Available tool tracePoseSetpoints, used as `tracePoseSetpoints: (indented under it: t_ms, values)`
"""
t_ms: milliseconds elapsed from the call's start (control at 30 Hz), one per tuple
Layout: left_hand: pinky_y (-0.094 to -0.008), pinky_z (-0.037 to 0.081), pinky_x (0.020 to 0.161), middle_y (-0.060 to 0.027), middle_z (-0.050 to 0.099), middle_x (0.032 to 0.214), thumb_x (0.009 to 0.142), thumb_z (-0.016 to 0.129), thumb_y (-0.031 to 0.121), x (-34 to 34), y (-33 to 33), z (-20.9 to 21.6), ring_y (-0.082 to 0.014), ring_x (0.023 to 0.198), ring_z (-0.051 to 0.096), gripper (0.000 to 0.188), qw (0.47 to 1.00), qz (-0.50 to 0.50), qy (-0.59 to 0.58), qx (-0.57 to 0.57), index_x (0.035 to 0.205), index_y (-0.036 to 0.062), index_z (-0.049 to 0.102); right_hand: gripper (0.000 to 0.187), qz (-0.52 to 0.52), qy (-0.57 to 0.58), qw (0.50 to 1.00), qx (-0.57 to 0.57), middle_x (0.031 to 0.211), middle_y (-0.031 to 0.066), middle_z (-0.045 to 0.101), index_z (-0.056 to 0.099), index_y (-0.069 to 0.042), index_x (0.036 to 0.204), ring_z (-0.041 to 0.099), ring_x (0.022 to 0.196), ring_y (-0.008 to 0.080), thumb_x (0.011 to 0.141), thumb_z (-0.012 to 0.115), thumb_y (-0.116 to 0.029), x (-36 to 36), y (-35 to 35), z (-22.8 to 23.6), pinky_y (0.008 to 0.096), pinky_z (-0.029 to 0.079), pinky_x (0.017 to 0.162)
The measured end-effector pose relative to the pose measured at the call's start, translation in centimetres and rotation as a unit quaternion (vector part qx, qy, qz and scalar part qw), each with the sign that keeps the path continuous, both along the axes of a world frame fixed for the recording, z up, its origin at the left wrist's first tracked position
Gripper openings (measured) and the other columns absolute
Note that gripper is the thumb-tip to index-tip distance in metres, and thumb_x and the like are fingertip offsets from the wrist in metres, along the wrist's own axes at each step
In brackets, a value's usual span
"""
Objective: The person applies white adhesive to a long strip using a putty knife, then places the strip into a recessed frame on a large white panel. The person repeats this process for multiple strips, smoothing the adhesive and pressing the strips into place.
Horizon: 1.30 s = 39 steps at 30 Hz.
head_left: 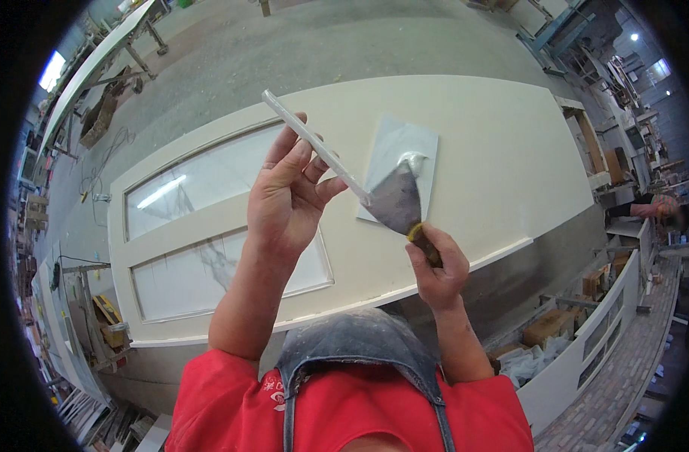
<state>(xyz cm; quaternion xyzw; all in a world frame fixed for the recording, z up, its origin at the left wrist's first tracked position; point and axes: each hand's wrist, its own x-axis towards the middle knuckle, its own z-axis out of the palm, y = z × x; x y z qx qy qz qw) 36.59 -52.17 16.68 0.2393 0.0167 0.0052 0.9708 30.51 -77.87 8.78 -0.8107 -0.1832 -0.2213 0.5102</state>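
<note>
A thin white strip [293,123] slants down to the right from my left hand [278,200], whose fingers are closed around it. My right hand [444,269] grips a putty knife [396,203] by its dark handle with a yellow collar. The knife's broad grey blade meets the lower end of the strip. Behind the blade, white paste [412,160] lies on a pale rectangular sheet [390,139]. Both hands are above a large cream door panel [495,143], which lies flat and has two framed white marbled insets [201,184] on its left part.
A long table [107,49] stands at the far left. To the right are a wooden frame [585,135], a white-sided cart [585,354] with boxes, and a person [653,207] at the edge. A cable [107,154] trails over the grey floor.
</note>
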Motion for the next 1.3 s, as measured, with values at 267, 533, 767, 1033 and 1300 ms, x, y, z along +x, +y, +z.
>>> tracePoseSetpoints:
  t_ms: [267, 533, 767, 1033, 1300]
  values:
    - [-0.0383, 0.065, 0.077, -0.0111, 0.072, 0.108, 0.098, 0.070, 0.002, -1.1, 4.0, -2.3, -0.0223, 0.095, 0.074, 0.031, 0.933, -0.140, -0.110, 0.313, 0.128, -0.0004, 0.063, 0.041, 0.049, 0.361, 0.891, 0.270, 0.101, 0.0145, 0.076, 0.066, 0.004, 0.134, 0.063, 0.067, 0.0072, 0.093, 0.068, 0.001, 0.4, -4.4, 5.2, 0.0192, 0.046, 0.055]
    - [-0.0299, 0.060, 0.082, -0.0053, 0.071, 0.101, 0.090, 0.069, -0.011, -3.1, 3.9, -1.6, -0.0144, 0.091, 0.071, 0.030, 0.828, -0.226, -0.150, 0.490, 0.116, 0.0020, 0.073, 0.042, 0.215, 0.388, 0.872, 0.205, 0.097, 0.0158, 0.077, 0.068, 0.006, 0.131, 0.064, 0.064, 0.0075, 0.089, 0.067, 0.000, 2.5, -7.2, 10.0, 0.0192, 0.048, 0.053]
    - [-0.0308, 0.059, 0.080, -0.0051, 0.071, 0.100, 0.090, 0.072, -0.008, -3.3, 4.5, -0.9, -0.0140, 0.091, 0.071, 0.032, 0.774, -0.201, -0.173, 0.576, 0.118, 0.0071, 0.076, 0.041, 0.246, 0.409, 0.863, 0.164, 0.099, 0.0153, 0.078, 0.068, 0.005, 0.132, 0.066, 0.066, 0.0071, 0.092, 0.069, -0.004, 2.9, -6.2, 10.0, 0.0182, 0.050, 0.055]
    - [-0.0309, 0.060, 0.079, -0.0055, 0.071, 0.100, 0.089, 0.072, -0.006, -3.3, 4.0, -0.3, -0.0143, 0.092, 0.072, 0.031, 0.776, -0.203, -0.166, 0.573, 0.117, 0.0072, 0.076, 0.041, 0.242, 0.414, 0.862, 0.165, 0.103, 0.0119, 0.077, 0.067, 0.004, 0.133, 0.066, 0.074, 0.0069, 0.093, 0.069, -0.001, 2.7, -5.3, 10.3, 0.0195, 0.052, 0.061]
    - [-0.0310, 0.060, 0.080, -0.0055, 0.072, 0.101, 0.088, 0.071, -0.009, -3.1, 3.7, -0.6, -0.0150, 0.092, 0.072, 0.032, 0.783, -0.199, -0.162, 0.567, 0.116, 0.0064, 0.077, 0.040, 0.201, 0.401, 0.885, 0.127, 0.107, 0.0105, 0.076, 0.067, 0.005, 0.133, 0.068, 0.084, 0.0083, 0.093, 0.069, 0.002, 2.6, -5.2, 9.4, 0.0218, 0.054, 0.067]
